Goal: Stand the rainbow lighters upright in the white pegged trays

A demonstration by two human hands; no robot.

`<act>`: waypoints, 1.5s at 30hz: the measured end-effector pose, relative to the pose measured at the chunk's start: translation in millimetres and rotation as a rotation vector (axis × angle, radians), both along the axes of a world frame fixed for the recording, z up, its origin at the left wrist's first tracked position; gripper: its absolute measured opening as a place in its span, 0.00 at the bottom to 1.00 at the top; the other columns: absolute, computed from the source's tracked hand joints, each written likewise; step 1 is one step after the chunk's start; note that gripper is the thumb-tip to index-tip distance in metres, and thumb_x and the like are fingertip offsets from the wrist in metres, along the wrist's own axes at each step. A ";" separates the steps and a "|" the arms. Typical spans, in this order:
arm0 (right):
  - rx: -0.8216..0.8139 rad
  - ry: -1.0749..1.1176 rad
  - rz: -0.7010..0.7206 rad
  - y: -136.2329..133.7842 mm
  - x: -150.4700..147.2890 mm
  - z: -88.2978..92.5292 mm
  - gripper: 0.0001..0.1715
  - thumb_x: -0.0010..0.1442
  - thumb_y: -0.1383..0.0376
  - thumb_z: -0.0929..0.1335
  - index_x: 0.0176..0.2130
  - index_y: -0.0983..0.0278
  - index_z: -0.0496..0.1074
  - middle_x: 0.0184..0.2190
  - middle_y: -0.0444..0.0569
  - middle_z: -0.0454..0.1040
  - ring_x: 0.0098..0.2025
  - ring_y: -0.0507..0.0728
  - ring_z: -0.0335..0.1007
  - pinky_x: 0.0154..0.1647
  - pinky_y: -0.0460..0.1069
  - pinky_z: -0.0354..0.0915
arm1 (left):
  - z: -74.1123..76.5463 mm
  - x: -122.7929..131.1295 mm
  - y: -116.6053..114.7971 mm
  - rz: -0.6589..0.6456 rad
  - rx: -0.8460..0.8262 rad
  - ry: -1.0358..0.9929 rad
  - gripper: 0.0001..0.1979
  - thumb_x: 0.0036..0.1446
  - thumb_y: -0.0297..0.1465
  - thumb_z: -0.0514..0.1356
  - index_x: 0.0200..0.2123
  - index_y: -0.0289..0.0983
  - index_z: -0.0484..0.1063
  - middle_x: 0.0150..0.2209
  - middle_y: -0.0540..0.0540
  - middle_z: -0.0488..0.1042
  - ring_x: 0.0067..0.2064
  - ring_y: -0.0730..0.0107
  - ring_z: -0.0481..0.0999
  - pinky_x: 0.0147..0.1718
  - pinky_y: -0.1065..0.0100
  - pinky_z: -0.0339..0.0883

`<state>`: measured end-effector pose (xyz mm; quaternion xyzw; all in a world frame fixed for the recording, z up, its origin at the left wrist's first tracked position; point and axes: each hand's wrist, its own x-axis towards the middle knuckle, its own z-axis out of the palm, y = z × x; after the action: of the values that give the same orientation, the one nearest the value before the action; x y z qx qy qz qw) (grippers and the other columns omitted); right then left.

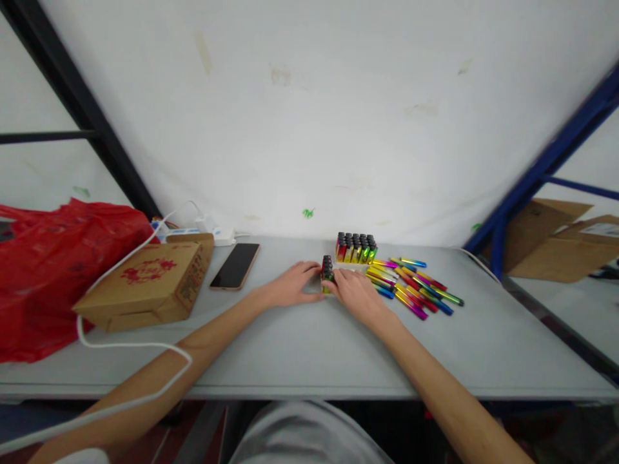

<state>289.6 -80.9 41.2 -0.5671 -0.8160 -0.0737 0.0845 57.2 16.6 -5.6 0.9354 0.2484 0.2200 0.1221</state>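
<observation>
A short row of upright lighters (327, 265) with black tops stands on the grey table between my hands. My left hand (294, 284) bears on the row's left side, its fingers curved at the back and its thumb near the front. From the right, my right hand (356, 291) closes on the same row, with the thumb across its front; part of the row is hidden behind it. Just behind stands a larger block of upright lighters (356, 249) in several metallic colours. Loose lighters (414, 288) lie in a heap right of my right hand.
On the left, a phone (235, 266) lies flat beside a brown cardboard box (145, 283) and a red plastic bag (62, 270). A white cable (169, 348) crosses over my left forearm. A power strip (222, 236) sits near the white wall; blue frame bars (532, 167) rise at right.
</observation>
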 end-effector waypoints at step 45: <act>-0.284 1.762 -0.026 32.1 86.5 30.1 0.31 0.60 0.37 0.79 0.46 0.56 0.76 0.35 0.47 0.82 0.35 0.60 0.78 0.37 0.55 0.77 | 3.7 1.4 -1.8 0.031 -0.130 -0.045 0.42 0.59 0.59 0.78 0.68 0.40 0.82 0.73 0.28 0.76 0.73 0.33 0.77 0.76 0.37 0.70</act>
<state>376.0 -48.8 71.3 -0.4324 -0.4498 0.4897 0.6090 58.6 14.8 -1.9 0.9163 0.2739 0.2260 0.1849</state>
